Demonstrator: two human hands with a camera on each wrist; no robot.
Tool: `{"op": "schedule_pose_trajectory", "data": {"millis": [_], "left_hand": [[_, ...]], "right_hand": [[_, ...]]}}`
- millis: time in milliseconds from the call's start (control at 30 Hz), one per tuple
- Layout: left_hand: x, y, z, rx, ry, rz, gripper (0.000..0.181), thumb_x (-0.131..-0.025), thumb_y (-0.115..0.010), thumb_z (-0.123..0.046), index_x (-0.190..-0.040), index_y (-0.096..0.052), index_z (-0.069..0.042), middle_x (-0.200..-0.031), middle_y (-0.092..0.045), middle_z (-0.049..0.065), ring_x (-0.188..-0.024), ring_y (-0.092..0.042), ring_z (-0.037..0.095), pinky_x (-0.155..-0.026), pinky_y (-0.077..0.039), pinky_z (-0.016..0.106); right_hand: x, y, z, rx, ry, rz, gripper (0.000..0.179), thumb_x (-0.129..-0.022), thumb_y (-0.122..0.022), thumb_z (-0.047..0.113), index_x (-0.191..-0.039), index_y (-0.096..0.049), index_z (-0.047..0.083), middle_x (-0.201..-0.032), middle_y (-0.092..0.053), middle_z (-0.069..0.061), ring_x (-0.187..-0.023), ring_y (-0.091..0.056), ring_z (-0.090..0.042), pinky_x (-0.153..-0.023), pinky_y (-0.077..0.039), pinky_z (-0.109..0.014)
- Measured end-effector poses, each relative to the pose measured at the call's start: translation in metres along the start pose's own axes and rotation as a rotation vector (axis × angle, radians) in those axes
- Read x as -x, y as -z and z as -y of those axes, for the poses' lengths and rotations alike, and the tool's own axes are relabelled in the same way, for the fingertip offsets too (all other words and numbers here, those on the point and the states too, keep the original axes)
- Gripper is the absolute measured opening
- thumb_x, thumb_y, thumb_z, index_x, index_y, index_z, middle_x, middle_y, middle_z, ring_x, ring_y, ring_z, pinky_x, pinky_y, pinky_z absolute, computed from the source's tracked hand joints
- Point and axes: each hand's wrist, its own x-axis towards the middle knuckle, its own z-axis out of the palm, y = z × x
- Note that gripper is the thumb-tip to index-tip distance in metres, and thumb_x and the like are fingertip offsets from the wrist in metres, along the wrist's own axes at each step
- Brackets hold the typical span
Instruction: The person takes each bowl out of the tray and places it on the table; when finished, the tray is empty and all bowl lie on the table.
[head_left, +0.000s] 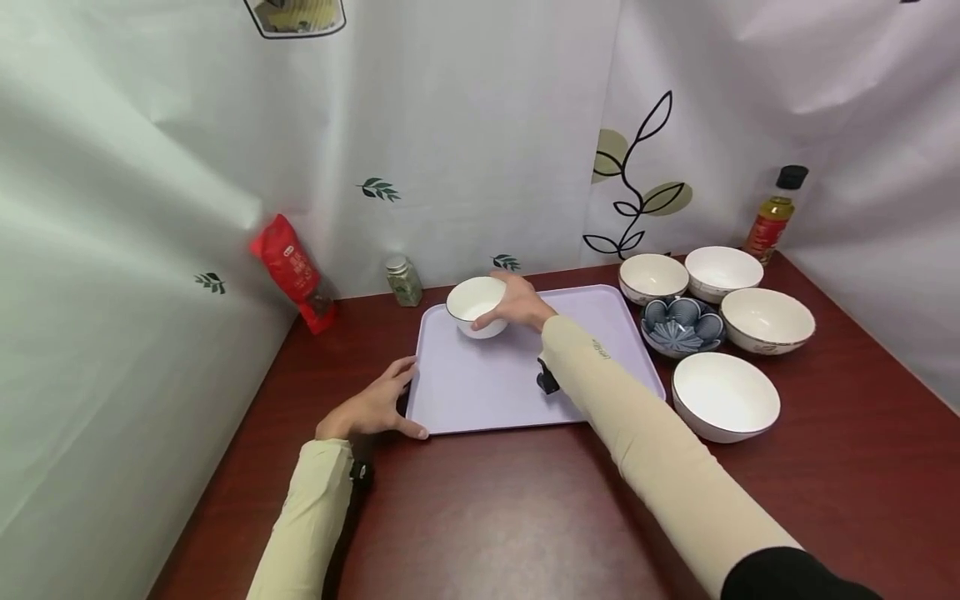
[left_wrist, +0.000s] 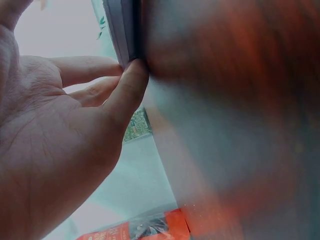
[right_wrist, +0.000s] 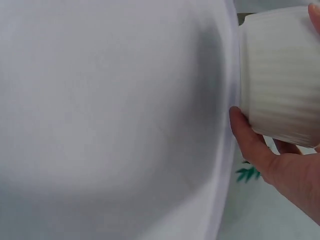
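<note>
A white bowl [head_left: 474, 300] with a thin dark rim is at the back left of the pale lilac tray [head_left: 480, 392]. My right hand [head_left: 517, 302] grips this bowl by its right side. In the right wrist view the bowl's ribbed white wall [right_wrist: 280, 75] lies between the thumb and fingers, close to the tray's edge. My left hand [head_left: 378, 404] holds the tray's front left corner, fingers along the left edge and thumb at the front. The left wrist view shows the thumb [left_wrist: 127, 92] against the tray's edge [left_wrist: 120, 30].
Right of the tray stand a large white bowl [head_left: 726, 396], a blue petal-patterned bowl [head_left: 682, 327] and several cream bowls [head_left: 767, 321]. An oil bottle [head_left: 771, 221] stands behind them. A spice jar [head_left: 404, 282] and a red packet [head_left: 296, 271] are at the back left, by the curtain [head_left: 465, 167].
</note>
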Motion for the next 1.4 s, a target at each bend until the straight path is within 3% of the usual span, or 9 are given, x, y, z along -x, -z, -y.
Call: {"op": "schedule_pose_trajectory", "data": {"millis": [300,600,800,967,1100,1400], "left_hand": [[0.004,0.001,0.001,-0.009,0.013,-0.002,0.121,-0.070,-0.091,-0.033,-0.156,-0.019,0.011,-0.165,-0.011,0.020,-0.143,-0.040,0.049,-0.117,-0.037,0.056],[0.007,-0.002,0.005,-0.011,-0.007,-0.015,0.121,-0.069,-0.092,-0.034,-0.155,-0.020,0.012,-0.165,-0.011,0.021,-0.145,-0.037,0.048,-0.118,-0.035,0.056],[0.005,-0.002,0.006,-0.004,-0.012,-0.026,0.121,-0.069,-0.091,-0.035,-0.156,-0.020,0.010,-0.165,-0.011,0.019,-0.147,-0.034,0.047,-0.119,-0.033,0.057],[0.006,-0.003,0.006,0.001,-0.009,-0.019,0.120,-0.070,-0.091,-0.035,-0.156,-0.020,0.010,-0.165,-0.011,0.020,-0.147,-0.034,0.047,-0.119,-0.033,0.058],[0.006,-0.001,0.006,-0.016,-0.027,-0.018,0.120,-0.070,-0.091,-0.035,-0.155,-0.020,0.011,-0.165,-0.011,0.019,-0.146,-0.035,0.047,-0.119,-0.034,0.057],[0.002,0.001,-0.001,-0.014,-0.023,0.003,0.121,-0.070,-0.090,-0.036,-0.156,-0.019,0.009,-0.165,-0.010,0.019,-0.146,-0.035,0.047,-0.119,-0.034,0.057]], "right_hand": [[0.033,0.015,0.022,-0.045,0.048,0.055,0.115,-0.055,-0.098,0.017,-0.154,-0.039,0.013,-0.154,-0.046,-0.008,-0.134,-0.049,-0.027,-0.116,-0.040,-0.045],[0.076,0.024,0.036,0.061,0.109,0.103,0.118,-0.051,-0.099,0.020,-0.153,-0.040,0.010,-0.153,-0.046,-0.010,-0.134,-0.049,-0.027,-0.116,-0.040,-0.046],[0.103,0.040,0.041,0.127,0.140,0.109,0.118,-0.051,-0.099,0.025,-0.153,-0.040,0.009,-0.149,-0.049,-0.012,-0.132,-0.050,-0.027,-0.115,-0.040,-0.047],[0.122,0.052,0.034,0.150,0.201,0.105,0.118,-0.051,-0.098,0.027,-0.152,-0.041,0.008,-0.150,-0.049,-0.012,-0.133,-0.049,-0.029,-0.115,-0.040,-0.049],[0.137,0.059,0.020,0.191,0.252,0.048,0.117,-0.049,-0.098,0.030,-0.150,-0.044,0.006,-0.147,-0.052,-0.016,-0.131,-0.051,-0.032,-0.112,-0.042,-0.052],[0.167,0.084,-0.003,0.261,0.236,-0.046,0.118,-0.047,-0.099,0.033,-0.149,-0.046,0.006,-0.147,-0.052,-0.019,-0.129,-0.052,-0.035,-0.109,-0.042,-0.054]]}}
